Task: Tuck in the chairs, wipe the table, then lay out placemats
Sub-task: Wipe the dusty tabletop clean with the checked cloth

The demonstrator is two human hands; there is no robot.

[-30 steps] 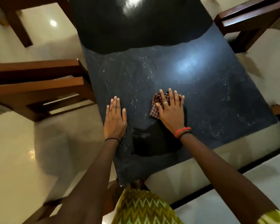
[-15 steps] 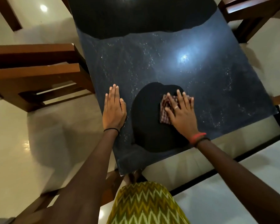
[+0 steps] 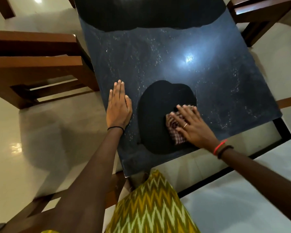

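The fingers (image 3: 183,113) of the right hand (image 3: 196,127) are held straight and slightly spread, pressed flat on a small checked cloth (image 3: 175,132), which is pinned and not gripped. The cloth lies on the dark table (image 3: 175,47) close to the near edge, about midway along it, at the rim of a dark oval patch (image 3: 158,115). Whether that patch is wiped surface or a reflection cannot be told. The fingers (image 3: 118,88) of the left hand (image 3: 118,108) are laid together, flat and straight, beside the left edge, with nothing held. Pale specks are scattered over most of the top, thickest toward the right edge and the far half, so the wiping is judged far from finished. No placemats are seen. Because the cloth is only pressed down, it could bunch or slip out from under the fingers on a fast stroke. So near the edge, it could also be swept off onto the floor, or specks pushed over with it. A smudge may be left under the bracing left palm, and the band along the left edge could be missed. A wooden chair (image 3: 40,64) stands against that left edge, another (image 3: 259,12) by the far right corner.
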